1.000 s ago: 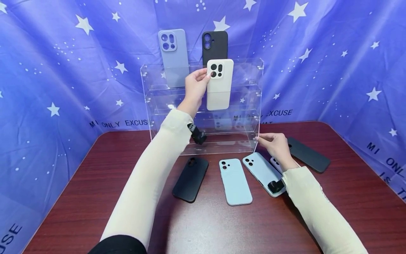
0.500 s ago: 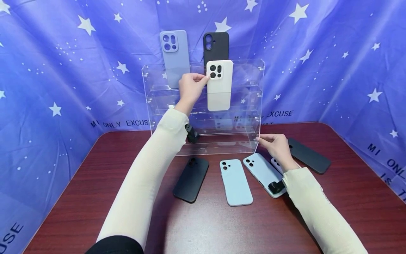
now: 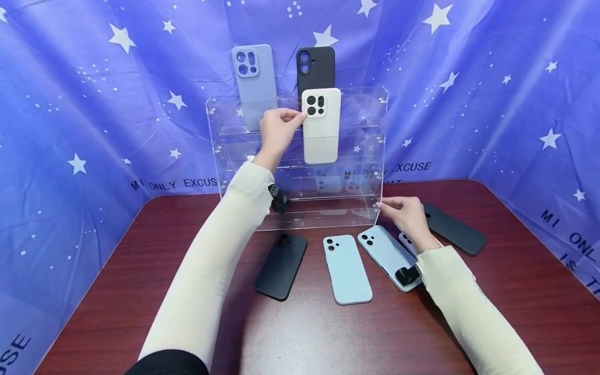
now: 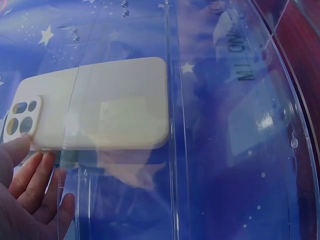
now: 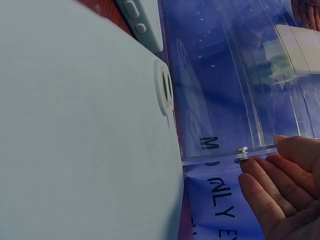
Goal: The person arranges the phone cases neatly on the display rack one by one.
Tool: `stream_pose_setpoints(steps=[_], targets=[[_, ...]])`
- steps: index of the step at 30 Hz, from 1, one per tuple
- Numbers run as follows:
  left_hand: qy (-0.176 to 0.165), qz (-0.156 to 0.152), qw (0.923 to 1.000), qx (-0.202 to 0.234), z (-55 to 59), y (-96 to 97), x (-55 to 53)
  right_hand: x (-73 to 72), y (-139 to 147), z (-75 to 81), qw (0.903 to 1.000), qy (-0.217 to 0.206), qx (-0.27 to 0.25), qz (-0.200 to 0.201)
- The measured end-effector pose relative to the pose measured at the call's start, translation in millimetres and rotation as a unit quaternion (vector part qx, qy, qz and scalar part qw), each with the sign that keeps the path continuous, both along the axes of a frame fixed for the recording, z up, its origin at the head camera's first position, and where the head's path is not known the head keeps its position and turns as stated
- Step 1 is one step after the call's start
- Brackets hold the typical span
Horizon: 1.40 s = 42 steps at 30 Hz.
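Head view: the white phone case [image 3: 327, 127] is upright on the clear stand [image 3: 385, 140], its lower part behind a transparent panel. The left hand [image 3: 276, 133] pinches its upper left edge; the right hand [image 3: 410, 220] pinches the stand's right side, low down. Behind stand a black case [image 3: 316, 75] and a lavender case [image 3: 256, 91]; more cases lie on the table [image 3: 300, 338].

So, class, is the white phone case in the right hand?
No, the left hand pinches the white phone case beside its camera cutouts.
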State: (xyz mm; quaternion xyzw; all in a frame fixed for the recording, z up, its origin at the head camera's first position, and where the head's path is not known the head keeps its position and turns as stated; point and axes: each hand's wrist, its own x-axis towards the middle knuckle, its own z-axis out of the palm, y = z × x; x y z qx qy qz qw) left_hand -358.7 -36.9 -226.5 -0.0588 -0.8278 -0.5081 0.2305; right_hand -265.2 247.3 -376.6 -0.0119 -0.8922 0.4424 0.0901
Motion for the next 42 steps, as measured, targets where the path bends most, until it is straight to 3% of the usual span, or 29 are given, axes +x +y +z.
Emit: stream_pose_setpoints(steps=[7, 11, 14, 18, 26, 31, 38, 42], targets=[[0.030, -0.012, 0.9995, 0.006, 3.8, -9.3, 8.5, -1.3, -2, 1.4, 1.0000, -0.007, 0.000, 0.001], [0.064, -0.042, 0.9967, 0.026, 4.7, -18.8, 18.0, -1.1, -3, 2.3, 1.0000, -0.005, -0.001, 0.000], [0.078, -0.071, 0.9934, 0.044, 2.2, -26.8, 29.8, -0.7, -3, 3.1, 1.0000, -0.003, 0.004, 0.001], [0.070, -0.106, 0.9905, 0.051, -8.7, -36.4, 48.3, -0.5, -1, 4.4, 1.0000, -0.002, 0.004, 0.002], [0.046, -0.147, 0.9879, -0.019, -50.9, -50.3, 82.2, 0.8, 2, 5.8, 1.0000, 0.001, 0.000, -0.004], [0.005, -0.160, 0.9871, -0.001, -83.1, -61.2, 104.9, 1.1, 1, 5.0, 0.9999, -0.014, -0.003, -0.003], [-0.095, -0.184, 0.9775, 0.040, -129.6, -70.1, 131.4, 1.0, -2, 1.1, 1.0000, -0.001, 0.003, 0.000], [-0.184, -0.164, 0.9653, 0.085, -150.0, -71.1, 142.2, 0.9, -3, 0.8, 1.0000, 0.001, 0.004, 0.002]])
